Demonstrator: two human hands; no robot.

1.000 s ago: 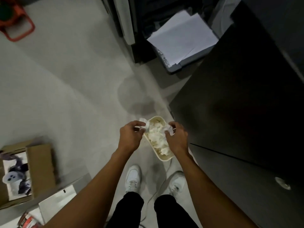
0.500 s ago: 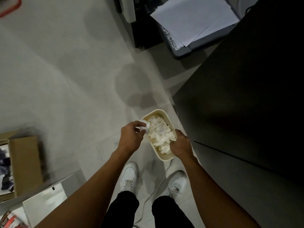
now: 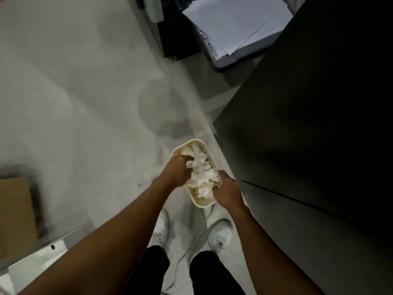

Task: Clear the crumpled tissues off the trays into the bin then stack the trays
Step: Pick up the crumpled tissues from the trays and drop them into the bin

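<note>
Left hand point(image 3: 177, 170) and right hand point(image 3: 228, 190) sit among tissues point(image 3: 201, 173) in the bin point(image 3: 204, 205); whether either grips cannot be told. No trays visible; stacking probably remains.

I am looking down into what seems to be an office: loose white sheets of paper point(image 3: 234, 20) are lying on a grey printer-like machine point(image 3: 223, 60), a dark desk point(image 3: 308, 124) is filling the right side, a small bin point(image 3: 203, 205) is standing beside it on the pale floor point(image 3: 74, 92), a white cable point(image 3: 192, 243) is trailing past, and a cardboard box point(image 3: 17, 207) is sitting at the left
</note>
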